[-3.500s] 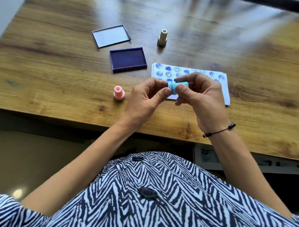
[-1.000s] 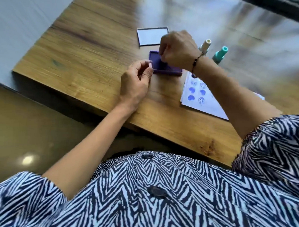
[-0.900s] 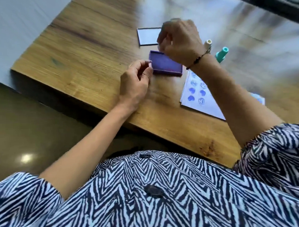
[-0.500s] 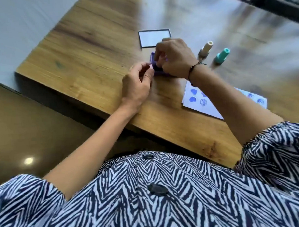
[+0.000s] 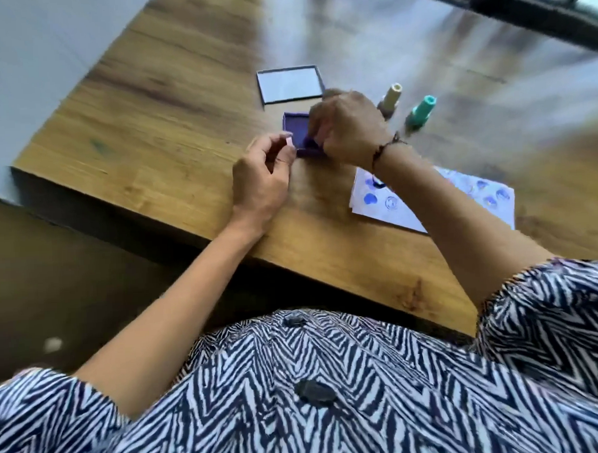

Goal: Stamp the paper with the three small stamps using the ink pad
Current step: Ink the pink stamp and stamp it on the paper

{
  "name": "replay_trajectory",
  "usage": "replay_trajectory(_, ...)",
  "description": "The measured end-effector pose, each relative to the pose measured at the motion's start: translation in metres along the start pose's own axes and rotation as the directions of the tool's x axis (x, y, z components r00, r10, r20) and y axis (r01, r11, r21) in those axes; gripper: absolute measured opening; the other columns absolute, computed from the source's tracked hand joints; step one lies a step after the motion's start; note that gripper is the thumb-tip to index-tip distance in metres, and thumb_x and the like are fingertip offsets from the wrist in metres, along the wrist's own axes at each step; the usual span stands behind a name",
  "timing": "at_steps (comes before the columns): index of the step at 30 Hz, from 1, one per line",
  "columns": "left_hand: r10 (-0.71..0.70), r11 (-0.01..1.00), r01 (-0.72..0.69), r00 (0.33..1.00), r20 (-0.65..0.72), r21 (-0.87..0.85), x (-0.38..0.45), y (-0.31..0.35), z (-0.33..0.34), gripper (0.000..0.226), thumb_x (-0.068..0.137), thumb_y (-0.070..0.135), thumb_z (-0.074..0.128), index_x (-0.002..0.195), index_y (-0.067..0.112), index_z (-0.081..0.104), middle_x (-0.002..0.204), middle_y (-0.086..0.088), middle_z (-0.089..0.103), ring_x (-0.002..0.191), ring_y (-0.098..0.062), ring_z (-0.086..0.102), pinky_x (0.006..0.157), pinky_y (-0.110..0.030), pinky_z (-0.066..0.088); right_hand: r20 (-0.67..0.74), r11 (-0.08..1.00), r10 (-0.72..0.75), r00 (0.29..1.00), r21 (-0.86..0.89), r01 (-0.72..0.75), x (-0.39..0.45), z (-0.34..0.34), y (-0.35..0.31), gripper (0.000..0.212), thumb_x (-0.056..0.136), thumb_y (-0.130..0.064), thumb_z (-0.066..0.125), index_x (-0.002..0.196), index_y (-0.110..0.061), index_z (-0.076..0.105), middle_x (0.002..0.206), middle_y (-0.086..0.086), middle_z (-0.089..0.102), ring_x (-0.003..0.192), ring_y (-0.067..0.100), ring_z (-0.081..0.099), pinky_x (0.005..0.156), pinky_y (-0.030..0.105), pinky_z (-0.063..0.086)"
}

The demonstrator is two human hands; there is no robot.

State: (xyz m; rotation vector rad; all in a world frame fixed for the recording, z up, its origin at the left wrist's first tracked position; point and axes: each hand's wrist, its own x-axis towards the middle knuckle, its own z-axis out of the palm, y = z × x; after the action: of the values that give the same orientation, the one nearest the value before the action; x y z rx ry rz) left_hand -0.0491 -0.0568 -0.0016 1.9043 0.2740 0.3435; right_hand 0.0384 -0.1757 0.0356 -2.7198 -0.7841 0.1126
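Right hand (image 5: 346, 130) clenches over the ink pad (image 5: 296, 127), any stamp hidden, left hand (image 5: 263, 180) loosely curled against its seven-o'clock edge, so press squarely before crossing to the paper (image 5: 406, 214) at four o'clock.

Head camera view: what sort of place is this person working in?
Probably a home or office desk used for crafts: a wooden table with an ink pad, small stamps and stamped paper.

A wooden table (image 5: 156, 129) catches window glare, above a dim brownish floor (image 5: 53, 288).
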Motion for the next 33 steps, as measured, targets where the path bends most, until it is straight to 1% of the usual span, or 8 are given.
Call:
replay_trajectory(5,0.144,0.988,-0.151,0.978,0.150,0.035,-0.018,0.010,0.004,0.023,0.090,0.015,0.048,0.109,0.006,0.057,0.097,-0.011,0.066,0.087,-0.018,0.061,0.077,-0.014,0.043,-0.137,0.926,0.169,0.976,0.362,-0.110,-0.012,-0.028,0.014,0.020,0.073,-0.004,0.056,0.084,-0.010,0.072,0.079,0.007,0.070,0.060,-0.006,0.056,0.067,0.013,0.043)
replay_trajectory(8,0.210,0.974,-0.227,0.916,0.342,0.010,-0.043,0.022,0.019,0.026,0.090,0.014,0.044,0.111,0.002,0.054,0.098,-0.005,0.066,0.083,-0.007,0.059,0.071,-0.011,0.043,-0.225,0.731,0.441,0.869,0.652,-0.202,-0.065,-0.027,0.035,0.012,0.069,-0.010,0.064,0.081,-0.011,0.069,0.065,0.002,0.062,0.060,0.005,0.055,0.063,0.028,0.048)
replay_trajectory(11,0.153,0.985,-0.170,0.864,0.479,-0.008,-0.055,0.030,0.050,0.016,0.090,0.005,0.043,0.091,0.000,0.058,0.086,-0.010,0.063,0.067,-0.003,0.061,0.067,-0.012,0.045,-0.151,0.560,0.615,0.774,0.775,-0.293,-0.119,-0.013,0.044,0.011,0.072,-0.014,0.068,0.077,-0.023,0.064,0.063,-0.005,0.062,0.059,0.008,0.057,0.054,0.026,0.049)
replay_trajectory(13,0.148,0.973,-0.213,0.872,0.466,0.090,-0.059,0.033,0.059,0.016,0.089,0.002,0.046,0.079,0.001,0.058,0.075,-0.007,0.055,0.053,-0.001,0.054,0.056,-0.007,0.042,-0.154,0.539,0.665,0.730,0.776,-0.328,-0.141,0.000,0.042,0.010,0.076,-0.012,0.068,0.081,-0.019,0.064,0.066,-0.002,0.063,0.062,0.010,0.059,0.058,0.032,0.054)
replay_trajectory(16,0.362,0.887,-0.461,0.746,0.560,0.041,-0.073,0.028,0.053,0.022,0.086,-0.001,0.046,0.105,-0.004,0.056,0.087,-0.018,0.062,0.083,-0.023,0.057,0.079,-0.028,0.045,-0.233,0.588,0.708,0.666,0.717,-0.374,-0.155,0.008,0.039,0.008,0.076,-0.013,0.068,0.081,-0.018,0.065,0.077,0.007,0.067,0.074,0.024,0.062,0.073,0.041,0.055)
replay_trajectory(23,0.403,0.835,-0.546,0.695,0.595,0.072,-0.071,0.029,0.054,0.026,0.087,0.003,0.042,0.109,-0.006,0.051,0.091,-0.024,0.064,0.087,-0.035,0.058,0.079,-0.032,0.040,-0.325,0.784,0.589,0.740,0.452,-0.426,-0.151,0.009,0.035,0.010,0.075,-0.005,0.063,0.084,-0.005,0.066,0.086,0.012,0.065,0.077,0.011,0.051,0.070,0.017,0.036)
replay_trajectory(27,0.419,0.821,-0.566,0.684,0.598,0.073,-0.071,0.028,0.052,0.023,0.085,-0.005,0.047,0.108,-0.008,0.051,0.093,-0.025,0.063,0.093,-0.024,0.049,0.082,-0.028,0.039,-0.309,0.822,0.552,0.774,0.358,-0.443,-0.148,0.009,0.035,0.010,0.075,-0.005,0.060,0.085,-0.005,0.063,0.089,0.014,0.063,0.082,0.022,0.056,0.073,0.024,0.037)
replay_trajectory(33,0.417,0.827,-0.556,0.703,0.576,0.079,-0.070,0.026,0.053,0.024,0.089,0.002,0.044,0.111,-0.006,0.050,0.098,-0.024,0.066,0.092,-0.035,0.061,0.083,-0.030,0.039,-0.312,0.849,0.522,0.794,0.279,-0.448,-0.146,0.010,0.034,0.012,0.076,-0.005,0.057,0.087,-0.005,0.062,0.093,0.015,0.062,0.087,0.030,0.059,0.079,0.036,0.044)
